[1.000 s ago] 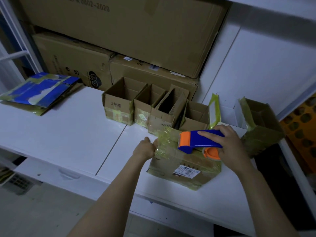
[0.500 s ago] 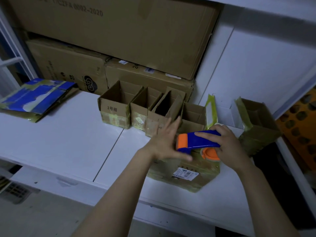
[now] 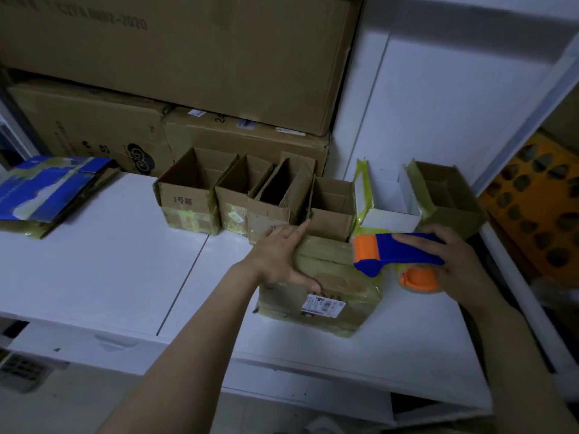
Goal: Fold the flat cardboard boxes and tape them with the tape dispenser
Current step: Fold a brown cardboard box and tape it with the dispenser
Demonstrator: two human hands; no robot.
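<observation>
A small taped cardboard box (image 3: pixel 338 286) with a white shipping label lies on the white table (image 3: pixel 100 270), near the front edge. My left hand (image 3: pixel 279 258) presses flat on the box's left top, fingers straight and pointing away from me. My right hand (image 3: pixel 454 264) grips the blue and orange tape dispenser (image 3: pixel 394 255), which hovers just past the box's right edge with its orange roller end over the box's right side.
Behind the box stands a row of several open-topped small cartons (image 3: pixel 188 198), a white one (image 3: pixel 391 208) and a brown one (image 3: pixel 451 198) at the right. Large cartons (image 3: pixel 175 51) are stacked at the back. Flattened blue cardboard (image 3: pixel 47 192) lies far left. An orange crate (image 3: pixel 539 208) is at the right.
The tape dispenser has moved right, off the box top to its right edge. My left hand has opened from a curled grip at the box's left side and slid flat across the top.
</observation>
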